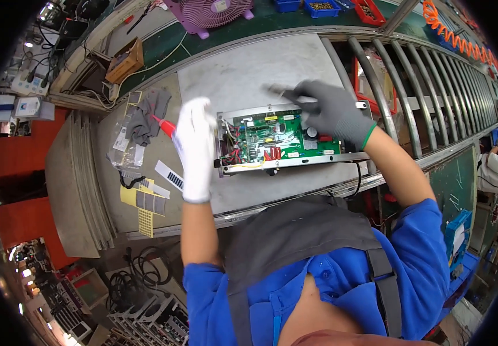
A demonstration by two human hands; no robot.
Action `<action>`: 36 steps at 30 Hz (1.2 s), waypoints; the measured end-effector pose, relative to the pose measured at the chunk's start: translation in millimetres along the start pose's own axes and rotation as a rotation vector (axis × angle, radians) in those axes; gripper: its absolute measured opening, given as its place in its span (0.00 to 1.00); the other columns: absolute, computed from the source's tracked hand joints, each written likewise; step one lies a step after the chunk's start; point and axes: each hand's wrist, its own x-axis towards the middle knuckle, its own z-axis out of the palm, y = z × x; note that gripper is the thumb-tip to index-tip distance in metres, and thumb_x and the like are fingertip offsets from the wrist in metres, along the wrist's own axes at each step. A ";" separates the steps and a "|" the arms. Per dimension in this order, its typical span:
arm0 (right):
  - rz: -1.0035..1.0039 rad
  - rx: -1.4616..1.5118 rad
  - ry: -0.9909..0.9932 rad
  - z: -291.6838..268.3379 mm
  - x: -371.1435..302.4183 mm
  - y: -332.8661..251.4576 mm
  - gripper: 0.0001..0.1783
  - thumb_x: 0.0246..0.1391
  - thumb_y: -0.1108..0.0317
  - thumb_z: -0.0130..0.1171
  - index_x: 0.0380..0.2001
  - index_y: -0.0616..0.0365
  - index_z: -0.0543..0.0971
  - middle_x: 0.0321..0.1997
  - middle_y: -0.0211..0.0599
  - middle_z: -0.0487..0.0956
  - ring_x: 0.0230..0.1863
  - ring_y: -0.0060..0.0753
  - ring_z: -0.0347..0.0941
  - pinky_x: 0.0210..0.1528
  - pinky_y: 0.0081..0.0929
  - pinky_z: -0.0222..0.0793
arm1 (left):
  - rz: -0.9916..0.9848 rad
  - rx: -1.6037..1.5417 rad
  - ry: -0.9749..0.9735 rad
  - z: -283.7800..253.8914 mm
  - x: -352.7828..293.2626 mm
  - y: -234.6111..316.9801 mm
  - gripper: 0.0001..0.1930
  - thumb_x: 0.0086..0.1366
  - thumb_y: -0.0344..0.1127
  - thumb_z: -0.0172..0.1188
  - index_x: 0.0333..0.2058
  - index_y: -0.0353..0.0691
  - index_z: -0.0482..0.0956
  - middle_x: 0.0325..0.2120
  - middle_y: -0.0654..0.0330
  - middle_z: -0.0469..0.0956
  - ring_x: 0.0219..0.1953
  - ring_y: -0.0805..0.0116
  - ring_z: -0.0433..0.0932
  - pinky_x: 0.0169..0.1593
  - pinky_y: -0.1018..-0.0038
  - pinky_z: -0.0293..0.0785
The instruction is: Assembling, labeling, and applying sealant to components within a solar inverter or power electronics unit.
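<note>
In front of me a green circuit board (269, 138) lies in an open, shallow metal chassis (312, 160), with wires and red parts at its left end. My left hand (194, 147), in a white glove, is closed at the left of the chassis. From it a red tool with a thin pointed tip (168, 127) sticks out toward the upper left; its kind is unclear. Over the board's right part, my right hand (338, 118) in a grey glove is closed on a dark tool with a greyish end (278, 90), smeared by motion, maybe a brush.
Left of the chassis lie a grey cloth (148, 118), plastic bags (125, 144), a printed label strip (169, 175) and yellow label sheets (145, 222). Metal conveyor rollers (410, 86) extend right. Beyond stand a purple fan (217, 12) and a cardboard box (125, 60); an orange coiled hose (457, 36) hangs far right.
</note>
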 end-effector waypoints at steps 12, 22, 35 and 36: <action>0.197 0.141 -0.341 -45.3 -71.0 -29.3 0.26 0.40 0.60 0.68 0.42 0.62 0.77 0.30 0.51 0.79 0.33 0.50 0.79 0.40 0.39 0.72 | -0.191 -0.057 -0.912 -12.4 1.1 -12.2 0.17 0.74 0.43 0.50 0.38 0.35 0.81 0.16 0.68 0.70 0.20 0.82 0.65 0.25 0.80 0.60; -0.069 -0.344 -0.552 -34.8 -40.4 -53.5 0.31 0.38 0.59 0.69 0.49 0.52 0.76 0.42 0.42 0.78 0.46 0.46 0.77 0.46 0.44 0.74 | -0.358 -0.389 -1.050 -13.4 -23.8 7.2 0.17 0.73 0.33 0.51 0.56 0.35 0.77 0.20 0.72 0.67 0.22 0.83 0.64 0.26 0.81 0.60; 0.009 -0.442 -0.698 -43.3 -23.0 -70.8 0.31 0.38 0.59 0.69 0.48 0.56 0.76 0.42 0.42 0.78 0.47 0.44 0.76 0.49 0.42 0.74 | -0.241 -0.070 -1.053 8.0 -23.0 19.9 0.10 0.74 0.36 0.50 0.42 0.35 0.77 0.19 0.65 0.67 0.21 0.80 0.65 0.27 0.76 0.64; 0.025 -0.454 -0.708 -42.0 -24.5 -71.6 0.31 0.38 0.59 0.69 0.48 0.56 0.76 0.42 0.42 0.77 0.48 0.44 0.76 0.49 0.42 0.74 | -0.235 -0.059 -1.042 8.1 -26.1 19.9 0.10 0.74 0.35 0.50 0.41 0.34 0.76 0.19 0.64 0.67 0.22 0.78 0.65 0.28 0.76 0.64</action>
